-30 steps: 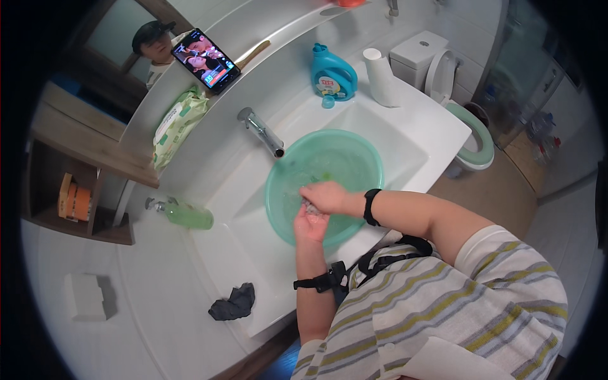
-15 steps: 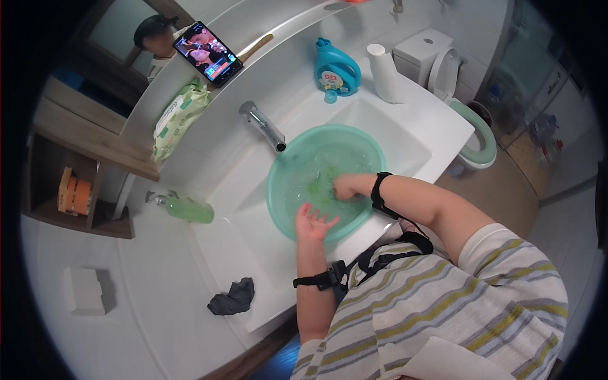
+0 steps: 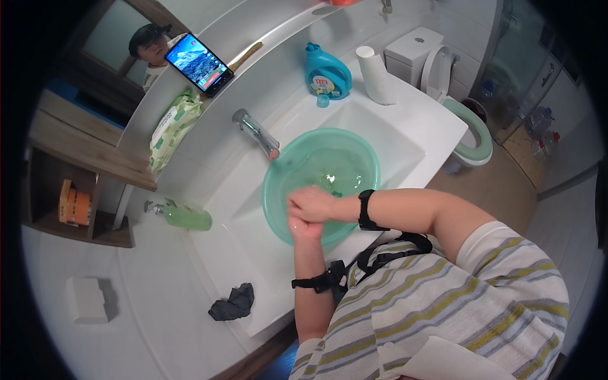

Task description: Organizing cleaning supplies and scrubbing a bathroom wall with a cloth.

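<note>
Both hands meet over the near left side of a green plastic basin [image 3: 271, 209], which holds water and stands in the white sink [image 3: 405, 152]. My right hand [image 3: 311, 204] lies across my left hand [image 3: 305, 229], its fingers smeared by motion. Underneath, my left hand's fingers are mostly hidden. Below the water's surface sits a small green clump [image 3: 336, 192]; what it is cannot be made out. A chrome faucet [image 3: 256, 133] points toward the basin's far rim.
A blue detergent bottle [image 3: 327, 75] and a white paper roll [image 3: 376, 76] stand behind the sink. To the left are a green pump bottle [image 3: 188, 216] and a crumpled dark cloth [image 3: 232, 303]. A phone [image 3: 197, 63] and a wipes pack [image 3: 174, 130] rest on the ledge.
My right hand has come out of the water and moved left onto my left hand. The phone's picture has changed.
</note>
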`<state>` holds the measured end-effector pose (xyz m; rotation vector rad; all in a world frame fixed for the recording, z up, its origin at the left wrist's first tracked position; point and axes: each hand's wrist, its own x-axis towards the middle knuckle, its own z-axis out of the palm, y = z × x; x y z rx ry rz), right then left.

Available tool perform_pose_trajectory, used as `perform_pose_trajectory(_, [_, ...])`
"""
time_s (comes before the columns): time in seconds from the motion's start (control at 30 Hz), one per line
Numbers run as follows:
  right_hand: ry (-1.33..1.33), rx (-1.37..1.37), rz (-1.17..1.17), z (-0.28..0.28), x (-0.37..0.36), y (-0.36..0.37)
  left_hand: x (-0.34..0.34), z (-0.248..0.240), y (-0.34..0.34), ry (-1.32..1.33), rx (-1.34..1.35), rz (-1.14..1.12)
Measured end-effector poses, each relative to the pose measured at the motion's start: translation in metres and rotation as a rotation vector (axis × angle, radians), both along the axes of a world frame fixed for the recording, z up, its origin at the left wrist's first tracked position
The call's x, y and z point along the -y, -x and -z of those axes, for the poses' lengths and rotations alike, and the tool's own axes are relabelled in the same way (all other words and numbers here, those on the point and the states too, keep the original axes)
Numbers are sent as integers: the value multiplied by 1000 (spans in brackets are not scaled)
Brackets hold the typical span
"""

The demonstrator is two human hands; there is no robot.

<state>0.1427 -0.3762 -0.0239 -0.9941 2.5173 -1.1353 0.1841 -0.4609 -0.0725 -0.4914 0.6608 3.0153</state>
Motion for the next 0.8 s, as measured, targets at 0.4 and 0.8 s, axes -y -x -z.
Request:
perform_pose_trajectory(0.4, [84,112,-165,14,-10,-28,1,-13,-11,-37,175,-110])
perform_pose_trajectory(0.8, [-349,-289,-75,14,-16,15,10,19,3,42,106,-75])
